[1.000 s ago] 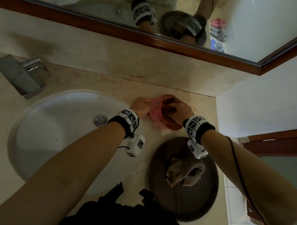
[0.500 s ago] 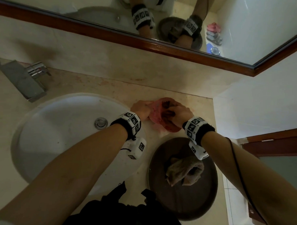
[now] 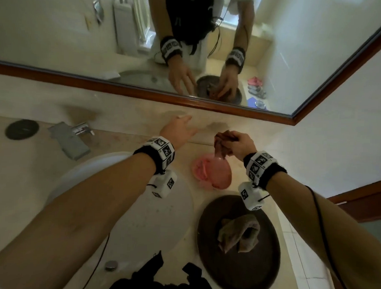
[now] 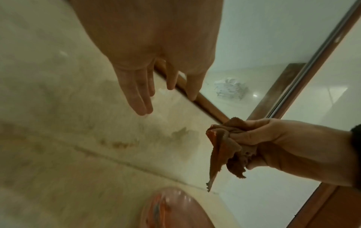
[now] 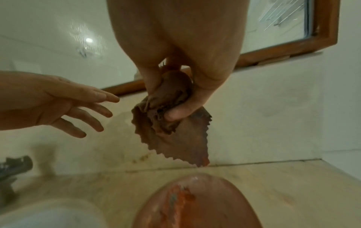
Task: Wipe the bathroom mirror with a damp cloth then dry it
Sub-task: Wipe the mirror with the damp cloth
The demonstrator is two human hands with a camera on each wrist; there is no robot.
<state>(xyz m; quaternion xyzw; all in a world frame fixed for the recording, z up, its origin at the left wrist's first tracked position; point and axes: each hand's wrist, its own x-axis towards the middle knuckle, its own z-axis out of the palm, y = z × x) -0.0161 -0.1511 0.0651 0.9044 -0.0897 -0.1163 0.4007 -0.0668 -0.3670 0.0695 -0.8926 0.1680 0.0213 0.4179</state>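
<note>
1. A beige stone tabletop (image 3: 39, 173) runs under a wood-framed mirror (image 3: 296, 50) that fills the top of my head view from 9 to 2 o'clock.
2. A white sink (image 3: 156, 218) sits in the tabletop at 7 o'clock, with a grey tap (image 3: 71, 140) at 10 o'clock of it.
3. My right grip (image 3: 239, 144) is closed round a bunched brown cloth (image 5: 168, 117); its zigzag-edged corner hangs down free.
4. That cloth hangs above a pink bowl (image 3: 212, 173) on the tabletop, not touching it, and well short of the mirror glass.
5. My left grip (image 3: 179, 131) is open and holds nothing, fingers straight and spread, at 9 o'clock of the cloth and apart from it.
6. At 5 o'clock a dark round basin (image 3: 256, 274) stands on the tabletop, and a second crumpled brown cloth (image 3: 240, 234) lies in it.
7. A dark round disc (image 3: 21, 129) lies at 9 o'clock, left of the tap.
</note>
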